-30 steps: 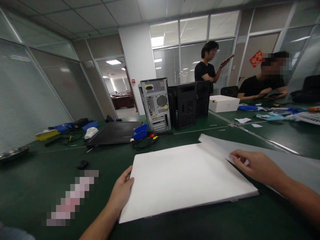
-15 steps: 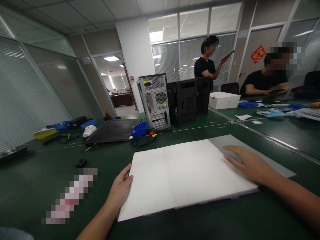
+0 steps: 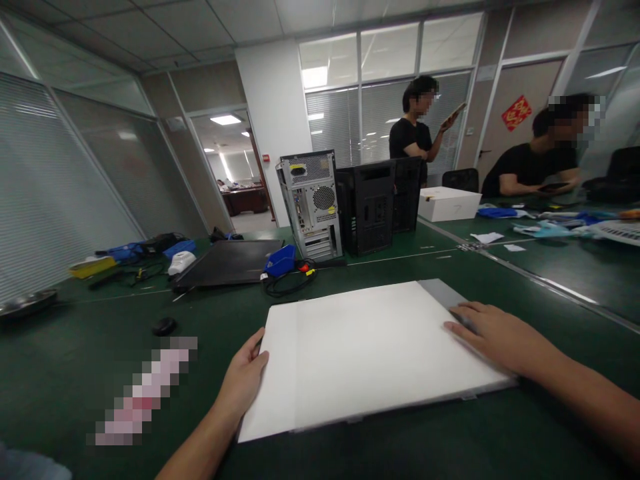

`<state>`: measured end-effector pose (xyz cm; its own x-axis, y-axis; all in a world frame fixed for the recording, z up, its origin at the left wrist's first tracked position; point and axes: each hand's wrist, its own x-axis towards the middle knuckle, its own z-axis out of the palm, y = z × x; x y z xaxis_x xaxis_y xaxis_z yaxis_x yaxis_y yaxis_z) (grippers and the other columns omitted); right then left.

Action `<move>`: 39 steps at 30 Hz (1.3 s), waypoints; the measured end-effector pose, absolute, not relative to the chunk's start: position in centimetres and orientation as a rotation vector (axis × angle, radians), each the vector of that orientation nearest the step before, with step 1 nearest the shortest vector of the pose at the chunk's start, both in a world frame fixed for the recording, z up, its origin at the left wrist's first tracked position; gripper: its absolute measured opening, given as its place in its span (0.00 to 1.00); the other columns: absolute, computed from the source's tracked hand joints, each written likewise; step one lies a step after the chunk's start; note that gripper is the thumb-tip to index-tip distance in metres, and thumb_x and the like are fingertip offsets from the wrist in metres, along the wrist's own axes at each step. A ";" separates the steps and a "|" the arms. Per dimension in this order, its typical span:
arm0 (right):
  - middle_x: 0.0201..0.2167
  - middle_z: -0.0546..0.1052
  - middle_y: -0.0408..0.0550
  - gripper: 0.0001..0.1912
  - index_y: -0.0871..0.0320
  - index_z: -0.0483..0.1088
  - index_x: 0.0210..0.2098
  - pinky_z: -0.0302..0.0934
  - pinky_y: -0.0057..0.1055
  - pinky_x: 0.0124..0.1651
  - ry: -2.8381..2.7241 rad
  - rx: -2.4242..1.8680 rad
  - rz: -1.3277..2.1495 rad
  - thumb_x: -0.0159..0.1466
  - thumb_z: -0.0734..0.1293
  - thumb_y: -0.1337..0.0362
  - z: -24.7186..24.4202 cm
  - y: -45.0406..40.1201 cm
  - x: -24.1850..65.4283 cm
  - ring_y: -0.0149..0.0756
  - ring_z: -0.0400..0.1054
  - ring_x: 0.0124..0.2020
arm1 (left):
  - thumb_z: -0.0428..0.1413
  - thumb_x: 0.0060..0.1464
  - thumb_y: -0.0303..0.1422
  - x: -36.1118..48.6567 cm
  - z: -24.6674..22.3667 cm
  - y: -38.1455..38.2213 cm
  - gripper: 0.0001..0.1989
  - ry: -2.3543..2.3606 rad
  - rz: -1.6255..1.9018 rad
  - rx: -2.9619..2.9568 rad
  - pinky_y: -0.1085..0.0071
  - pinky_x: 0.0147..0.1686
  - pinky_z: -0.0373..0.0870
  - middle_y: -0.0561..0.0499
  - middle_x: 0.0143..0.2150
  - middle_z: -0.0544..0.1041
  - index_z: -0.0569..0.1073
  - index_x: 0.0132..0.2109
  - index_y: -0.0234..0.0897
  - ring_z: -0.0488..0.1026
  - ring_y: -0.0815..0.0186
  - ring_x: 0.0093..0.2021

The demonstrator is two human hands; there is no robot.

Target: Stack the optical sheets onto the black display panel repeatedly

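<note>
A stack of white sheets [image 3: 370, 360] lies flat in front of me, with thin clips or tabs showing at its near edge. My left hand [image 3: 246, 373] grips its left edge, thumb on top and fingers underneath. A translucent grey sheet [image 3: 441, 291] shows beyond the right end; its faint edge crosses the white surface toward the left, so it seems to overlie most of it. Over this right end rests my right hand [image 3: 493, 337], thumb and fingers apart and stretched left. It hides the rest of the translucent sheet there.
On the green table [image 3: 200, 373] are a black round object [image 3: 163, 326], a blurred-out strip [image 3: 145, 393], a dark flat panel [image 3: 227, 263] and a blue plug [image 3: 280, 260]. Computer cases [image 3: 313, 207] and a white box [image 3: 449, 203] stand behind. Two people are across the table.
My right hand and the translucent sheet have slid left, so less of that sheet juts out at the right. My left hand keeps its hold on the white stack.
</note>
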<state>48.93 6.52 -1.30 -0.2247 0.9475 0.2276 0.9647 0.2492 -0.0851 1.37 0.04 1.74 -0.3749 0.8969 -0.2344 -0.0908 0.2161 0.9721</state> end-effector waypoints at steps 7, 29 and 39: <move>0.53 0.69 0.49 0.28 0.51 0.70 0.52 0.57 0.49 0.56 -2.362 -1.671 -0.088 0.64 0.54 0.43 0.0 6.2 47.8 0.46 0.63 0.54 | 0.54 0.51 0.19 1.6 1.7 0.0 0.32 1.561 1.320 0.786 0.70 0.35 0.73 0.41 0.46 0.80 0.59 0.64 0.31 0.78 0.66 0.31; 0.52 0.70 0.48 0.27 0.50 0.69 0.54 0.57 0.48 0.56 -2.485 -1.533 -0.090 0.65 0.53 0.44 0.2 5.5 45.8 0.45 0.62 0.53 | 0.50 0.51 0.18 1.2 1.6 0.2 0.31 1.574 1.327 0.771 0.73 0.36 0.72 0.42 0.53 0.77 0.61 0.63 0.33 0.79 0.66 0.38; 0.63 0.58 0.55 0.42 0.62 0.55 0.64 0.45 0.52 0.65 -2.120 -1.813 0.129 0.62 0.52 0.39 -2.8 6.7 46.1 0.52 0.49 0.64 | 0.53 0.50 0.18 0.5 0.7 0.3 0.32 1.429 1.467 0.712 0.71 0.45 0.71 0.40 0.53 0.76 0.61 0.64 0.30 0.77 0.63 0.46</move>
